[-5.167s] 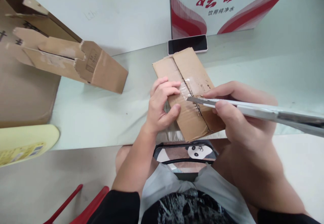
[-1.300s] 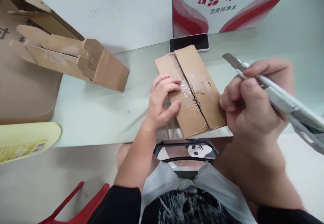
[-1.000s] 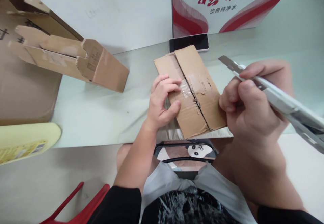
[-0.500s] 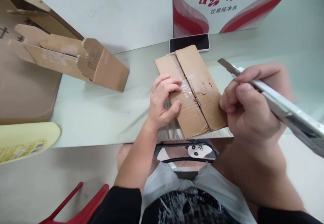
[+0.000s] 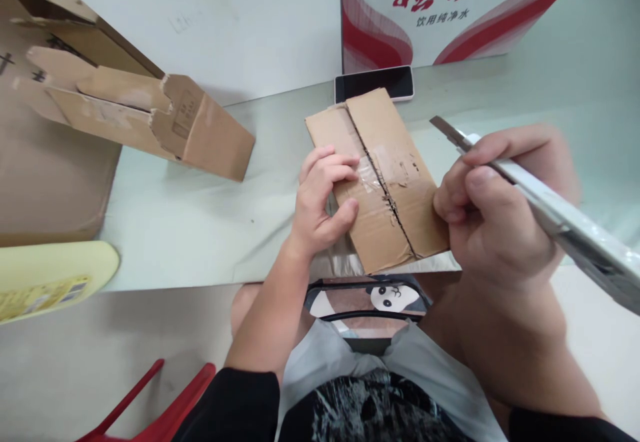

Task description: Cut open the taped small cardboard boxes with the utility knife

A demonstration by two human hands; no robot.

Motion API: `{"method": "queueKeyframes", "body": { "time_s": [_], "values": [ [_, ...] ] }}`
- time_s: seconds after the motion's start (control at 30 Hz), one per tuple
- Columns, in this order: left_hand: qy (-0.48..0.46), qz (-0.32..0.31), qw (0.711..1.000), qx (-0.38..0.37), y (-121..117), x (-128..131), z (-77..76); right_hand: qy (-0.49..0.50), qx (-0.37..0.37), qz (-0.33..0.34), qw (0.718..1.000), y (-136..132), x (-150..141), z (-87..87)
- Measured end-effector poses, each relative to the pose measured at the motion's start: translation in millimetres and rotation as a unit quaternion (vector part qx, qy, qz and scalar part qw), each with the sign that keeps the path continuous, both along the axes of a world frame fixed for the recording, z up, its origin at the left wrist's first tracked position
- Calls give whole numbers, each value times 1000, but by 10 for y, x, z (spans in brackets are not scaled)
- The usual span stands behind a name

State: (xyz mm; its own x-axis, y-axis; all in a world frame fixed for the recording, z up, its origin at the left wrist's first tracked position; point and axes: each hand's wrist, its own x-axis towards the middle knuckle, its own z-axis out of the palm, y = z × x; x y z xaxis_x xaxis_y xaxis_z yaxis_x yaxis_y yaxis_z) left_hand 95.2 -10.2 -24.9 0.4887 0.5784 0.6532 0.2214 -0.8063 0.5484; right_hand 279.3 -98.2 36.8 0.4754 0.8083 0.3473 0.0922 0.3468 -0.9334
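A flat brown cardboard box [image 5: 400, 155] lies at a slant near the table's front edge. A dark split runs down the middle between its two top flaps, with torn bits and clear tape around it. My left hand [image 5: 325, 195] grips the box by its left side, fingers curled over the top. In my right hand [image 5: 500, 209], closed around it, is a utility knife [image 5: 555, 202]; its blade is out and points up and left, apart from the box. The curled lower fingers of that hand touch the box's right edge.
A phone [image 5: 400, 83] lies just behind the box, before a white-and-red carton [image 5: 470, 35]. On the left are an opened cardboard box [image 5: 215, 135] and a yellow container [image 5: 60, 269]. A red chair [image 5: 175, 405] stands below the table [image 5: 200, 229] at left.
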Motion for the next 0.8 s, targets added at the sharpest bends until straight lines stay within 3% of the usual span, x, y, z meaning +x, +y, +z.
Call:
{"method": "queueKeyframes", "body": {
  "time_s": [0.33,0.8],
  "values": [
    [5,1,1000,-3,-9,-3,7,-15,-8,-1,1000,-22,24,-55],
    [4,3,1000,1,-3,3,10,-5,-16,0,1000,-16,-5,4]
  ]
}}
